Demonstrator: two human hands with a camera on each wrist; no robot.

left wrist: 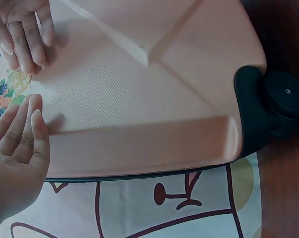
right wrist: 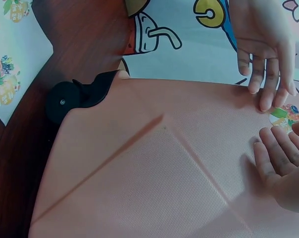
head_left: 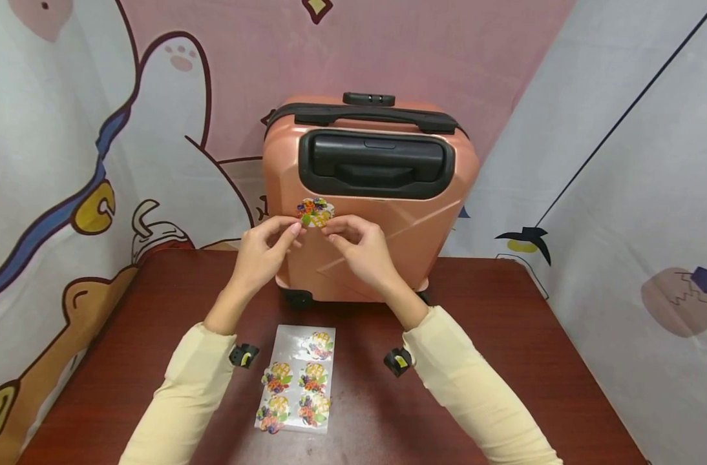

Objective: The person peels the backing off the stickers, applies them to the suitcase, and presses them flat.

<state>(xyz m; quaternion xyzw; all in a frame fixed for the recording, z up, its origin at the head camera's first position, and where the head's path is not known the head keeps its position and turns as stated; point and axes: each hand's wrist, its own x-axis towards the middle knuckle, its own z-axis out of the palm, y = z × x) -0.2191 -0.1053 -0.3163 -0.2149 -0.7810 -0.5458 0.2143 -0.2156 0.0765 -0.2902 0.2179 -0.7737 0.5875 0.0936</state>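
A round sticker (head_left: 315,212) printed with colorful fruit and flowers lies against the upper left front of a rose-gold suitcase (head_left: 382,242). My left hand (head_left: 267,248) pinches its left edge between thumb and index finger. From the opposite side, the thumb and index finger of my right hand (head_left: 362,248) pinch its right edge. In the left wrist view the sticker (left wrist: 12,89) shows between the two hands, close to the suitcase's ribbed shell. The other fingers of both hands extend loosely near that surface.
A sheet of several similar stickers (head_left: 298,381) lies on the dark red-brown table (head_left: 446,394) in front of the suitcase. The suitcase stands upright on the table, its black handle recess (head_left: 379,165) facing me. Cartoon-printed cloth (head_left: 173,142) hangs behind and at the sides.
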